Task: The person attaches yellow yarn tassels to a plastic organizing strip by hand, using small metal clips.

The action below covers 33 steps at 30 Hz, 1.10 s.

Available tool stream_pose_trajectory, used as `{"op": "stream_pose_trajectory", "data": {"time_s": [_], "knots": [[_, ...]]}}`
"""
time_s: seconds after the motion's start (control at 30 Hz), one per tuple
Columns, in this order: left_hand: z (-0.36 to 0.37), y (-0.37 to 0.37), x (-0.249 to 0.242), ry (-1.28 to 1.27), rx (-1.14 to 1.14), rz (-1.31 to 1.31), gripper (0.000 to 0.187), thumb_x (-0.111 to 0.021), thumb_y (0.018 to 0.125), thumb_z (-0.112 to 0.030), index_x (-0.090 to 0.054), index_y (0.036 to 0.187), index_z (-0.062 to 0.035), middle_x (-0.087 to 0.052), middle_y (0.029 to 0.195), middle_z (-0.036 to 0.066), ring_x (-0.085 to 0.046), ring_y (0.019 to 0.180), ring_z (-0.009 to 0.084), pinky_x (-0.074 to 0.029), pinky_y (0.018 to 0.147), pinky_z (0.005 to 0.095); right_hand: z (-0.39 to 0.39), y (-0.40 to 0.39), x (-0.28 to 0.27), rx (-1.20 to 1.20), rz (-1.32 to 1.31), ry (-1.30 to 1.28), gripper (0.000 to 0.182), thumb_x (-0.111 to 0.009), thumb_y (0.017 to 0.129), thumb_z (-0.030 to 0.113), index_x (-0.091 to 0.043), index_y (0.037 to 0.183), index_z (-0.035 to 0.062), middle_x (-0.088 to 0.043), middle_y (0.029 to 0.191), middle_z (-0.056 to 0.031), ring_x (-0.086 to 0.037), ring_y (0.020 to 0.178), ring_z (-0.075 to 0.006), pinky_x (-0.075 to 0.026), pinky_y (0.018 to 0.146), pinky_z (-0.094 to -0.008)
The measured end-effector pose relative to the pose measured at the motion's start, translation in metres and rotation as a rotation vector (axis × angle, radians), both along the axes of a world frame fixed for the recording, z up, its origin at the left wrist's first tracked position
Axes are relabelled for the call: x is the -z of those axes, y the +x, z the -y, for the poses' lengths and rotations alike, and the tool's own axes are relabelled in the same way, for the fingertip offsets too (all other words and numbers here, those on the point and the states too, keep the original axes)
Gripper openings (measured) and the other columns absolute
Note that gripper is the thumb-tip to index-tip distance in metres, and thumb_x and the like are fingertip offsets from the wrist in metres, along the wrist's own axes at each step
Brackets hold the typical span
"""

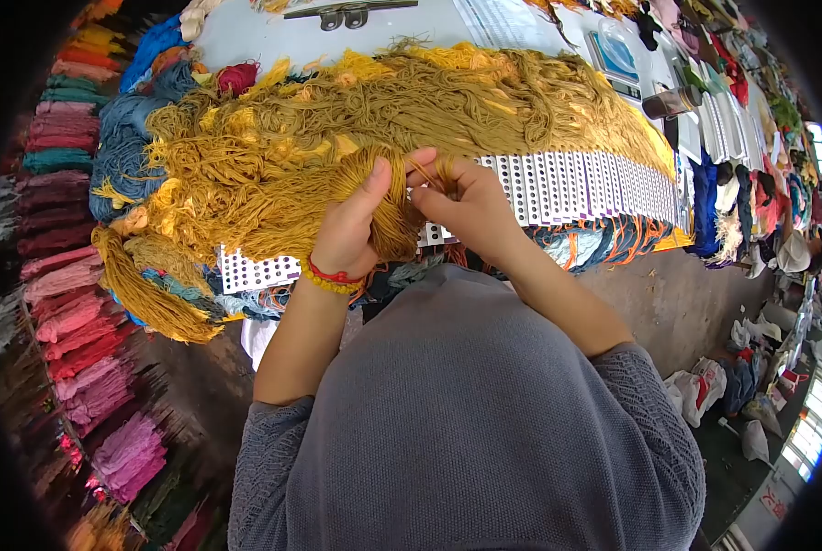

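Note:
My left hand (356, 225) is wrapped round a thick hank of mustard-gold yarn (391, 207), its thumb pointing up along the strands. A red and yellow bracelet circles that wrist. Just right of it, my right hand (466, 197) pinches a few strands at the hank's right side, thumb against fingers. Loose gold yarn (246, 197) spreads out to the left of the hank. Beyond both hands lies a wide layer of olive yarn (411, 101). White cards with rows of dark holes (576, 188) run along the table's near edge.
Blue yarn (126, 151) is heaped at the table's left end. A clipboard clip (346, 14), a scale (617, 55) and a dark cup (672, 103) are on the far side. Colored skeins (71, 303) hang at left; bags (704, 390) lie on the floor at right.

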<state>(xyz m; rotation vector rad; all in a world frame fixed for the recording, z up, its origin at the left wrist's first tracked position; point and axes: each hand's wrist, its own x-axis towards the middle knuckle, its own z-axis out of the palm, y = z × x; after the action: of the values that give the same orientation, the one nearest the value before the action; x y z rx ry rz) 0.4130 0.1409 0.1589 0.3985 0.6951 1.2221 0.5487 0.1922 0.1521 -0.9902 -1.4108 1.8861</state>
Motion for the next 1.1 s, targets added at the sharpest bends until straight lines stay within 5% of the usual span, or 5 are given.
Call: {"op": "stream_pose_trajectory", "data": {"time_s": [0.57,0.67,0.73,0.87,1.1], "knots": [[0.005,-0.006,0.016,-0.019,-0.12,-0.161,0.032,-0.047,0.087,-0.023,-0.053,0.106,0.0019,-0.055,0.087,0.004,-0.051,0.075,0.0121,-0.042,0.067,0.0242,0.0,0.012,-0.008,-0.054,-0.297,-0.526,0.009,-0.058,0.078,0.011,-0.055,0.077,0.003,-0.054,0.065,0.0006,-0.041,0.048,-0.0039,-0.031,0.044,-0.0193],[0.008,-0.012,0.022,-0.011,-0.081,-0.309,0.026,-0.053,0.084,-0.02,-0.057,0.098,0.0015,-0.053,0.073,0.002,-0.05,0.071,0.0115,-0.04,0.066,0.0239,-0.007,0.018,-0.018,-0.105,0.057,-0.115,0.008,-0.058,0.075,0.011,-0.054,0.074,0.0036,-0.054,0.063,-0.0011,-0.045,0.048,-0.0079,-0.033,0.043,-0.023],[0.008,-0.018,0.028,-0.007,-0.052,-0.379,0.023,-0.054,0.082,-0.019,-0.058,0.094,0.001,-0.051,0.066,0.001,-0.05,0.07,0.0116,-0.04,0.067,0.0242,-0.022,0.026,-0.019,-0.08,0.489,0.977,0.007,-0.059,0.071,0.009,-0.054,0.071,0.0036,-0.056,0.065,-0.0023,-0.047,0.049,-0.0108,-0.036,0.043,-0.025],[0.003,-0.026,0.043,-0.021,-0.014,-0.18,0.019,-0.051,0.084,-0.022,-0.055,0.076,-0.0052,-0.045,0.057,0.0,-0.05,0.061,0.0149,-0.041,0.064,0.028,-0.031,0.014,-0.033,0.077,0.394,1.054,0.012,-0.059,0.069,0.008,-0.049,0.066,0.0009,-0.058,0.078,-0.0106,-0.048,0.048,-0.012,-0.037,0.043,-0.0229],[0.021,-0.139,0.064,-0.166,-0.484,-0.136,0.014,-0.051,0.08,-0.011,-0.045,0.067,-0.01,-0.03,0.048,-0.006,-0.031,0.043,0.0064,-0.042,0.055,0.0262,-0.064,0.002,0.007,0.284,-0.625,-0.541,0.017,-0.049,0.074,0.014,-0.05,0.06,0.0044,-0.033,0.042,0.0039,-0.028,0.035,-0.0068,-0.024,0.035,-0.0207]]}}
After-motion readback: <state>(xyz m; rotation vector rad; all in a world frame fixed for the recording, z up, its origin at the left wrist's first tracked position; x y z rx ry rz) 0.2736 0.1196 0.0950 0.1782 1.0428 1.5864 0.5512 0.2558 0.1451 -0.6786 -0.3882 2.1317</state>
